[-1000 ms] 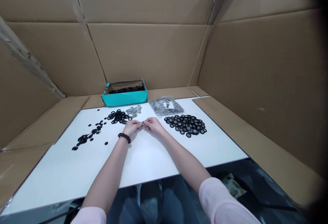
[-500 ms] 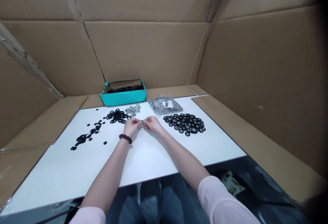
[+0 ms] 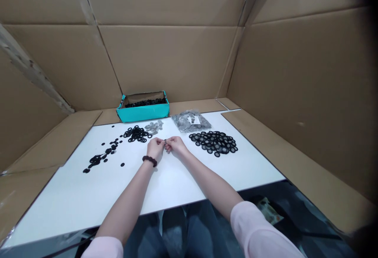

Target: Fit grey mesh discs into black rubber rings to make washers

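Note:
My left hand (image 3: 155, 148) and my right hand (image 3: 176, 144) meet above the middle of the white table, fingertips pinched together. Between them is a small dark piece (image 3: 165, 142), mostly covered by the fingers; its exact shape does not show. Just beyond my left hand lie a heap of black rings (image 3: 136, 133) and a cluster of translucent grey discs (image 3: 154, 127). To the right of my right hand spreads a pile of black rings with grey centres (image 3: 215, 142).
A teal box (image 3: 144, 113) holding many black rings stands at the back. Beside it lies a clear plastic bag (image 3: 191, 121) of grey pieces with a white label. Small black discs (image 3: 96, 159) are scattered on the left. Cardboard walls (image 3: 171, 61) enclose the table (image 3: 67, 207).
Both hands have shifted slightly, the left wrist turning a little to the right. The small piece between the fingertips is now more covered. The piles look the same.

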{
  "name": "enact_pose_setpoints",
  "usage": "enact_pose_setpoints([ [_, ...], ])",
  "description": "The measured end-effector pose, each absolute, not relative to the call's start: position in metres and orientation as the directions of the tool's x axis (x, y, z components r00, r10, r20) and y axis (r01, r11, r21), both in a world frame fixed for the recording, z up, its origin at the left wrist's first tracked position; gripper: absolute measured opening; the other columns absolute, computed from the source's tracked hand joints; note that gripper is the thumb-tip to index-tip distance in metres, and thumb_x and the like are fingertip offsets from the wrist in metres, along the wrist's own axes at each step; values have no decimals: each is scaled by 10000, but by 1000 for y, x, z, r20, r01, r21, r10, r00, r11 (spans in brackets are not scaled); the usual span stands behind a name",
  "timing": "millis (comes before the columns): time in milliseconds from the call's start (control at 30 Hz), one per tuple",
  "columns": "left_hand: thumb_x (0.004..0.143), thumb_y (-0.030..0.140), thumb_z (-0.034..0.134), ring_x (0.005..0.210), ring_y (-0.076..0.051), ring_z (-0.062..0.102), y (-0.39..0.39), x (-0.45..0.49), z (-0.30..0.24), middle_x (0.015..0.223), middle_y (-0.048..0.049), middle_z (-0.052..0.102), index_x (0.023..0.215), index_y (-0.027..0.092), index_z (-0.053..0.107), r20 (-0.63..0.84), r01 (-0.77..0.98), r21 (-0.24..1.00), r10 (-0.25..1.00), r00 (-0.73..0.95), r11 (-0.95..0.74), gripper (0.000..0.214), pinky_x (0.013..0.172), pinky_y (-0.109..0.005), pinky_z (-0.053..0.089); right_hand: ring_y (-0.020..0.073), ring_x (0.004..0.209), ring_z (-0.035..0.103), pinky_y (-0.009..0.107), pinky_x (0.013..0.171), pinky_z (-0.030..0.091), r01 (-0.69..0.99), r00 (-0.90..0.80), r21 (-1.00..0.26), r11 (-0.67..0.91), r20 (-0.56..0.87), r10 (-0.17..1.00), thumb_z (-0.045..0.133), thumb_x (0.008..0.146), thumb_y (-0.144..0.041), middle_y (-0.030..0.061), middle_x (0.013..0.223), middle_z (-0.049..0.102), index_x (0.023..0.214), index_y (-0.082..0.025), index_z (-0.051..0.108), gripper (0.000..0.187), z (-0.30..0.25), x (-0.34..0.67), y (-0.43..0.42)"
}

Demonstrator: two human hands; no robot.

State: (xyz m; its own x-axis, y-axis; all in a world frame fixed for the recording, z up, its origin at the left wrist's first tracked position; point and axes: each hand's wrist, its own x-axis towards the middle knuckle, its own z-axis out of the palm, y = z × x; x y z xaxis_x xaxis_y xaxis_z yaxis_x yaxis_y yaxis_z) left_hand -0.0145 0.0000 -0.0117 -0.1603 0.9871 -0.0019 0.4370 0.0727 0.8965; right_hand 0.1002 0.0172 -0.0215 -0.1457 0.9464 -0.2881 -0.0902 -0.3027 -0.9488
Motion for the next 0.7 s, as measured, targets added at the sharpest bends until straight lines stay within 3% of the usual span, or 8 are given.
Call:
enact_pose_setpoints([
  [100,763,165,545,672,-171,614,-6,-8,-7,683,-45,673,764,169,643,78,556,827,965,-251,78,99,694,-281,453,97,371,546,187,407,478,-136,-180,-927,-348,-323,929,569,829,-68,16,441,573,585,-131,525,256,-21,98,17],
  [267,783,166,521,702,-185,623,-7,-11,0,717,-50,705,805,181,709,122,601,798,990,-73,-54,190,733,-289,456,111,411,584,189,437,503,-28,-355,-934,-357,-325,877,566,835,-42,46,455,601,575,-115,553,271,-17,111,21],
  [400,740,111,505,797,-186,655,-1,-17,-2,859,-69,741,832,162,738,89,522,848,996,33,-93,255,788,-284,469,107,419,593,185,445,509,-19,-370,-931,-365,-333,868,570,808,-3,52,487,625,582,-102,567,247,-15,121,22],
  [500,689,119,570,693,-176,641,2,-22,-3,728,-49,719,892,142,728,57,506,860,998,36,-67,259,724,-286,475,117,448,622,188,471,526,14,-398,-927,-376,-350,848,563,831,-12,70,507,644,607,-94,584,240,-11,125,21],
  [700,637,196,647,609,-162,606,6,-28,-1,591,-32,663,674,145,688,17,437,898,995,93,-57,75,604,-268,457,130,414,615,201,424,504,105,-410,-931,-349,-361,837,550,859,-26,70,511,649,603,-102,565,267,-10,128,21],
])
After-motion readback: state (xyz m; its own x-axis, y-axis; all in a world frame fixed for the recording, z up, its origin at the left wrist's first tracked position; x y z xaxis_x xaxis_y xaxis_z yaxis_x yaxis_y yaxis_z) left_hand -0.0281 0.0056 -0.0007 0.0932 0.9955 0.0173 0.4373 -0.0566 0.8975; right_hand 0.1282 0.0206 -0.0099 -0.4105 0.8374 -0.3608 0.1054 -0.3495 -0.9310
